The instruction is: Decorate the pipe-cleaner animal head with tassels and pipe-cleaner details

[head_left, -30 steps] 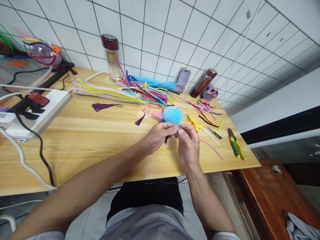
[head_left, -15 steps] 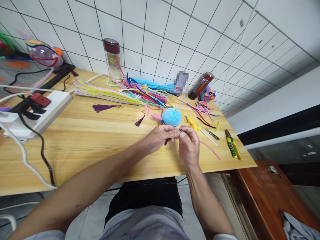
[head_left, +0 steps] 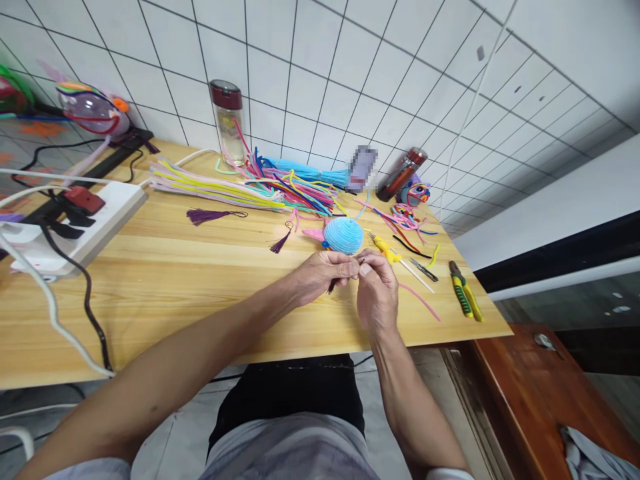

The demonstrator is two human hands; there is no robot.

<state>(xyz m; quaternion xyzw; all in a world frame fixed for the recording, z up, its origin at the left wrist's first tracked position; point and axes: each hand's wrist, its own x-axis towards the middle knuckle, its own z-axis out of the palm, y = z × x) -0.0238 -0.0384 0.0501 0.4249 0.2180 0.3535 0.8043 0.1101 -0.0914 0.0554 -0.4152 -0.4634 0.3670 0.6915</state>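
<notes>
Two of them up close, left hand (head_left: 325,277) and right hand (head_left: 379,287), tips practically meeting above the wooden table (head_left: 200,340). Left one closed around a dark purple tassel (head_left: 332,286), strands poking out underneath and slanting down-left toward the near edge. Right one in a narrow thumb-and-finger pinch on a tiny dark bit (head_left: 362,261), maybe the tassel's top end, too small to tell for sure. Long axis, then, roughly down and left from that pinch. Just beyond the fingers, wallward and slightly left: a blue pipe-cleaner ball (head_left: 343,235), so nearer the left. Can't tell about contact, with fingers overlapping its lower edge. Pink cone (head_left: 314,234) on its left side, pointing left. Further left, lying flat, a short loose tassel (head_left: 281,238) and a longer tassel (head_left: 213,215). Off to the right, yellow glue gun (head_left: 385,248), then pliers (head_left: 465,291) out near the table's end. Way back, a big pipe-cleaner bundle (head_left: 215,187).
</notes>
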